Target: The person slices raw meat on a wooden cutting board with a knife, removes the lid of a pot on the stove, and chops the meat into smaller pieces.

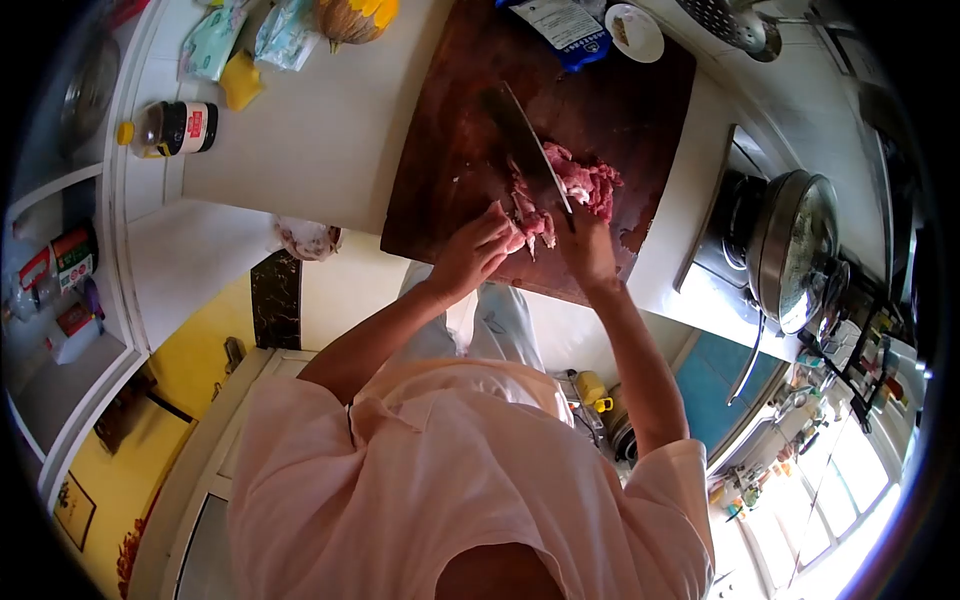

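Note:
A dark wooden cutting board (450, 130) lies on the counter. My right hand (586, 246) is closed round the handle of a wide cleaver (532, 140), whose blade slants up and left across the board. Just left of the blade are strips of raw meat (525, 205). My left hand (470, 252) has its fingers bent together on the near end of this meat, by the board's front edge. More cut meat (597, 185) is heaped to the right of the blade. The cleaver's handle is mostly hidden in my right hand.
At the board's far edge are a blue and white packet (570, 30) and a small white dish (634, 33). A lidded pan (795, 250) stands on the stove at right. A dark bottle (175, 129), plastic packets (285, 35) and a cut pumpkin (350, 22) are at left.

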`<state>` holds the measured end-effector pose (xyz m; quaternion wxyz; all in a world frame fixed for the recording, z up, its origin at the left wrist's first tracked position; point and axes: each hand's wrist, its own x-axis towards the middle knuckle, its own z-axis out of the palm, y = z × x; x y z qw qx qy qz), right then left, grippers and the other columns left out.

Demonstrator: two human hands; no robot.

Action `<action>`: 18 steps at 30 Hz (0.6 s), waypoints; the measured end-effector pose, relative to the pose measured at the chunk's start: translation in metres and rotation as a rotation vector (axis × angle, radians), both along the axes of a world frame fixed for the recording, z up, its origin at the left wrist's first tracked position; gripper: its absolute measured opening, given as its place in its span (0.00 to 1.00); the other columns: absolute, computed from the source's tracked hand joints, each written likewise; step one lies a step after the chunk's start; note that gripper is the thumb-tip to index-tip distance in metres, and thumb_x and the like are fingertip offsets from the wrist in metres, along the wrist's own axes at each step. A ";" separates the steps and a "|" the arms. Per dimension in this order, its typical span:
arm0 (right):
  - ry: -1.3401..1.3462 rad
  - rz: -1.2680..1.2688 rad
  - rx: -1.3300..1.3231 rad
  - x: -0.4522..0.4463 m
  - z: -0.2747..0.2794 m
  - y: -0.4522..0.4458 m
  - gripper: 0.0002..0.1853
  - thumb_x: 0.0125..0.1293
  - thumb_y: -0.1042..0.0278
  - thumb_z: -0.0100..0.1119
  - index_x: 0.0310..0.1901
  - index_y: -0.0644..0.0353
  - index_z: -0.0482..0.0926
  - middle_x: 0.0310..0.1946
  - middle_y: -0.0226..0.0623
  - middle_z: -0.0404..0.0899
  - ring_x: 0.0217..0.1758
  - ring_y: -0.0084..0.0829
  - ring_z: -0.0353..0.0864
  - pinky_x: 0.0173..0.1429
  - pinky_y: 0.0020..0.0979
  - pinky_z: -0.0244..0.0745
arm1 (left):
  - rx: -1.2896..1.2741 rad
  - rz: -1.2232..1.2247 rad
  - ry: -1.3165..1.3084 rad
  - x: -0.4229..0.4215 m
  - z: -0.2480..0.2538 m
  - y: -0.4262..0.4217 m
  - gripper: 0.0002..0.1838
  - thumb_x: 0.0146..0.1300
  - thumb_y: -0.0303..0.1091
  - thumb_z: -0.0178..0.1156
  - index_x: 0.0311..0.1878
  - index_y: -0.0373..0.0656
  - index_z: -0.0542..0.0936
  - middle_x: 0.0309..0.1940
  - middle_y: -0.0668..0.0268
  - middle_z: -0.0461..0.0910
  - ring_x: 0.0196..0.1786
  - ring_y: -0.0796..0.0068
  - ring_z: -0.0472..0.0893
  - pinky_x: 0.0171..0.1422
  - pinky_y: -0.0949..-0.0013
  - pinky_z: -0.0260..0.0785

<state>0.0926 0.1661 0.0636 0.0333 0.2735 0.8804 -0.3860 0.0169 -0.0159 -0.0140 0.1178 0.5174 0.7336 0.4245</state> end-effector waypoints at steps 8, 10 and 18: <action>-0.001 0.345 0.472 0.045 0.040 0.031 0.16 0.56 0.75 0.54 0.48 0.63 0.70 0.25 0.46 0.78 0.26 0.46 0.81 0.28 0.41 0.75 | 0.213 -0.142 -0.133 -0.017 0.101 0.016 0.14 0.56 0.24 0.62 0.47 0.39 0.79 0.51 0.60 0.78 0.49 0.58 0.80 0.50 0.59 0.73; -0.021 0.433 0.474 0.055 0.023 0.036 0.17 0.56 0.75 0.53 0.49 0.64 0.69 0.24 0.45 0.78 0.25 0.43 0.81 0.27 0.39 0.75 | -0.021 -0.293 -0.289 -0.019 0.106 0.031 0.13 0.61 0.27 0.59 0.50 0.36 0.78 0.53 0.55 0.78 0.54 0.57 0.78 0.56 0.61 0.72; 0.008 0.464 0.432 0.067 0.027 0.038 0.08 0.56 0.74 0.54 0.38 0.59 0.69 0.24 0.45 0.77 0.26 0.43 0.80 0.28 0.39 0.75 | -0.181 -0.610 -0.406 -0.050 0.008 0.105 0.16 0.68 0.32 0.53 0.57 0.41 0.76 0.57 0.60 0.77 0.59 0.64 0.76 0.62 0.65 0.67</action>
